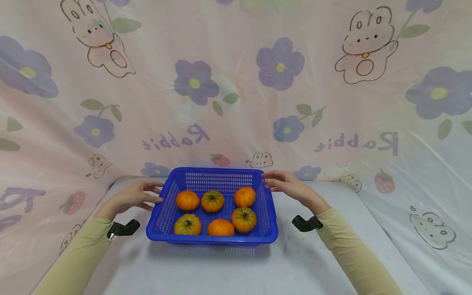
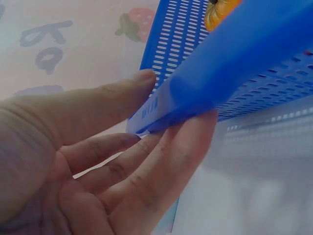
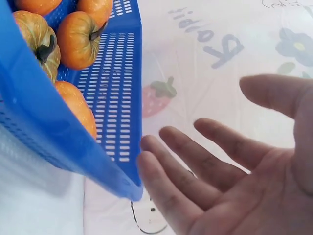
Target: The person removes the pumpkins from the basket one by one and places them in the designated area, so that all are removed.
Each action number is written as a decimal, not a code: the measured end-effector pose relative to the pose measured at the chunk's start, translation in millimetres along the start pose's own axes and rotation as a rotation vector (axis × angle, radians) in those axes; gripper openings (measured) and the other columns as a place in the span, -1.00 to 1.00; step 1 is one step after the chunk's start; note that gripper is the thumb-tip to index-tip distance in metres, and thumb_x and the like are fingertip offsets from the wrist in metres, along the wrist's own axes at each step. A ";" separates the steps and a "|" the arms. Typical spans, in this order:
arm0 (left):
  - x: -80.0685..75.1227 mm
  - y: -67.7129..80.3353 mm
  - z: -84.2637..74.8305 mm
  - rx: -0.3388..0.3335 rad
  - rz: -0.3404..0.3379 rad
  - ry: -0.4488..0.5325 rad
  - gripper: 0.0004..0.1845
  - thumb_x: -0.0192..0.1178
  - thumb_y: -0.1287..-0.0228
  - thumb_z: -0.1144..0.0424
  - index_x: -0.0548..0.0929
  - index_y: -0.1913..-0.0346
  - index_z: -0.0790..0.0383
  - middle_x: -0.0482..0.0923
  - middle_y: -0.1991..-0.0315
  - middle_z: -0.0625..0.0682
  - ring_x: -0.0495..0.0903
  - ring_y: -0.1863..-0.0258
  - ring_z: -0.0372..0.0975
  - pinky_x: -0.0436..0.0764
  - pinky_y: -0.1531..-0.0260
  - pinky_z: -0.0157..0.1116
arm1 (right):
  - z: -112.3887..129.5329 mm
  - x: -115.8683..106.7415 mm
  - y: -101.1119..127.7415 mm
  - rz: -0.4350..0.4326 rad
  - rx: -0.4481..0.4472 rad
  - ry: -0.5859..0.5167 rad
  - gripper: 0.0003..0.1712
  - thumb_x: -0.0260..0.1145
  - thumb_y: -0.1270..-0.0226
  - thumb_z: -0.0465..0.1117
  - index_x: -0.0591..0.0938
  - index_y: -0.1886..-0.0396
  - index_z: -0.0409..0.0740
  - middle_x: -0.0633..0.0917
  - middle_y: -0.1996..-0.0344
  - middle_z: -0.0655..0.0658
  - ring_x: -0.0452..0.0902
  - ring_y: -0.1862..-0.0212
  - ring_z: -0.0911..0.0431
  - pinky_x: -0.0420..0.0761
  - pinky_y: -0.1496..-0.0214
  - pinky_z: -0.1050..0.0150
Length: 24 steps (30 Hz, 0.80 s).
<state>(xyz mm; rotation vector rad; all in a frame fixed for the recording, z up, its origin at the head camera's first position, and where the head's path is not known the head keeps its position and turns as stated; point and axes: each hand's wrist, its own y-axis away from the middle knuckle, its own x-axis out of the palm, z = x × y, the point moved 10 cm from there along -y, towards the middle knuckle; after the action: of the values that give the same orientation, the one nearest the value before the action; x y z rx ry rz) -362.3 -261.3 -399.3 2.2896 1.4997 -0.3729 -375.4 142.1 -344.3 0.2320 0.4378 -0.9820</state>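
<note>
Blue plastic basket (image 1: 267,213) with slotted walls sits on the pale tabletop (image 1: 228,270), square to the person and close to the back cloth (image 1: 236,82) printed with rabbits and purple flowers. Six small orange pumpkins (image 1: 212,201) lie inside it, three in the far row and three in the near row, each just beside its neighbours.

Left hand (image 1: 138,196) is at the basket's left side near the far corner; its fingers (image 2: 166,166) are straight and spread, and the left wrist view shows them lying under the basket's rim with the thumb above it, the fingertips touching the plastic. Nothing is gripped.

Right hand (image 1: 285,185) is at the basket's far right corner, palm turned toward it, fingers (image 3: 176,196) relaxed and slightly apart. In the right wrist view the fingertips are just beside the corner of the rim; whether they touch it cannot be told. It holds nothing.

Both forearms wear tan sleeves (image 1: 350,250).
</note>
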 end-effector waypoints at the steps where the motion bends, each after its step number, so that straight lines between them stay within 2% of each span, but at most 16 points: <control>1: -0.4 -0.6 0.2 0.000 -0.005 -0.003 -0.21 0.32 -0.21 0.26 0.17 -0.37 0.53 0.36 -0.13 0.44 0.62 0.15 0.01 0.66 0.24 -0.04 | 0.8 3.2 -1.7 0.015 -0.004 -0.007 -0.47 0.10 -0.49 -0.10 0.37 -0.31 -0.32 0.46 -0.20 -0.40 0.44 -0.17 -0.25 0.45 -0.19 -0.04; 7: -1.7 -2.6 1.8 -0.007 -0.026 -0.018 -0.24 0.32 -0.21 0.26 0.19 -0.34 0.54 0.41 -0.06 0.39 0.63 0.21 -0.02 0.68 0.27 -0.06 | 1.6 21.3 -11.4 0.088 0.010 0.024 -0.49 0.08 -0.50 -0.09 0.40 -0.30 -0.28 0.46 -0.22 -0.34 0.43 -0.16 -0.26 0.48 -0.18 0.01; 17: 2.0 -2.4 -0.7 0.003 -0.026 -0.042 -0.26 0.31 -0.22 0.28 0.20 -0.32 0.57 0.44 -0.02 0.37 0.64 0.23 -0.04 0.68 0.29 -0.08 | -1.2 38.2 -24.4 0.107 0.054 0.025 -0.50 0.13 -0.46 -0.04 0.46 -0.26 -0.22 0.52 -0.17 -0.24 0.47 -0.13 -0.23 0.46 -0.18 -0.07; 24: 1.1 -1.9 0.1 -0.011 -0.041 -0.054 -0.26 0.33 -0.21 0.28 0.22 -0.32 0.56 0.46 0.00 0.35 0.66 0.27 -0.06 0.68 0.29 -0.07 | -3.3 53.8 -31.9 0.159 0.059 0.021 -0.50 0.10 -0.48 -0.04 0.46 -0.24 -0.28 0.55 -0.12 -0.29 0.51 -0.09 -0.20 0.51 -0.14 0.00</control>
<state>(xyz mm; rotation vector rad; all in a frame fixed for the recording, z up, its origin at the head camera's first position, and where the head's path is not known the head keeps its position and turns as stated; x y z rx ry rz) -363.6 -259.8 -400.1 2.2254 1.5207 -0.4337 -377.4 85.8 -371.6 0.3258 0.4037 -0.8382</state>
